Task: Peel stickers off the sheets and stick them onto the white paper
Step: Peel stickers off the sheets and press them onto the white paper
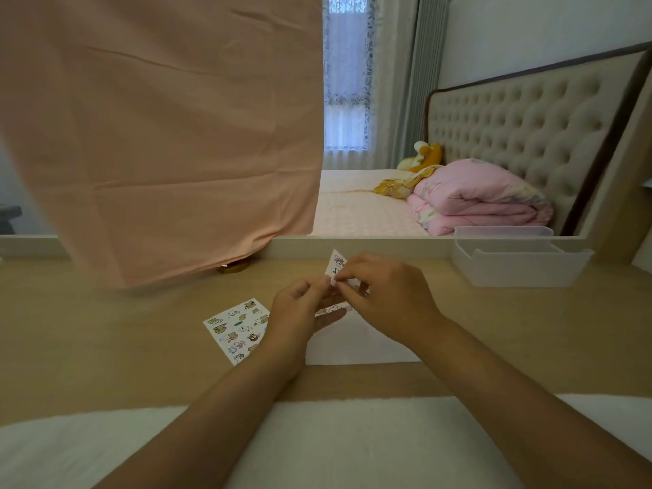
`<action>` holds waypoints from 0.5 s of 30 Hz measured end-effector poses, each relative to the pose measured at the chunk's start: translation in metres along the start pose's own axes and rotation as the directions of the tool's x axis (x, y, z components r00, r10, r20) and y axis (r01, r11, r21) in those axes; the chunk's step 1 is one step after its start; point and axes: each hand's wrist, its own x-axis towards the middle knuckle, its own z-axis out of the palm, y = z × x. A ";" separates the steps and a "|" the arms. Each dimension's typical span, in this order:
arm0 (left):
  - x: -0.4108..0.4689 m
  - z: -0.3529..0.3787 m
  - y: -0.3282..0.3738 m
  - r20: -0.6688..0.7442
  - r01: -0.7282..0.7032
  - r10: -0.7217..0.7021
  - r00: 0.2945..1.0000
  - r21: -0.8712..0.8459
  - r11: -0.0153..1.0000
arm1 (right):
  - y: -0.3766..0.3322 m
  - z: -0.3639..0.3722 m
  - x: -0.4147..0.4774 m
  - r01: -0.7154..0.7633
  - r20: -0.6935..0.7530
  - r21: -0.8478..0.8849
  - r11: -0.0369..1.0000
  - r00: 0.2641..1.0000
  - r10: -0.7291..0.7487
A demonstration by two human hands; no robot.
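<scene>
Both hands meet above the middle of the wooden desk (106,330). My right hand (384,298) grips a small sticker sheet (337,264), held upright with its top corner showing above the fingers. My left hand (300,312) pinches at the sheet's lower edge with thumb and forefinger. Whether a sticker is between those fingers is hidden. A second sticker sheet (237,328) with several cartoon animals lies flat on the desk, left of my left wrist. The white paper (360,344) lies under my hands, with a few stickers near its top edge.
A peach cloth (158,135) hangs over the back left of the desk, a gold lid (233,267) peeking out below it. A translucent plastic tray (518,259) stands at the back right. A white cloth (352,446) covers the near edge. A bed lies beyond.
</scene>
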 end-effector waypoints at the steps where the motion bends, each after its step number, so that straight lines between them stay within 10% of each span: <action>1: 0.001 -0.001 -0.001 0.000 -0.005 0.005 1.000 0.017 1.000 | 0.000 0.001 0.000 -0.003 -0.002 0.006 1.000 1.000 0.003; 8: -0.003 -0.002 -0.003 0.003 -0.094 0.095 0.995 0.119 0.988 | 0.000 0.007 -0.001 -0.247 0.053 0.242 0.938 0.969 0.241; 15: -0.001 -0.005 -0.004 0.016 -0.015 0.014 1.000 0.039 0.999 | 0.002 0.010 -0.004 -0.115 0.048 0.174 0.978 0.993 0.108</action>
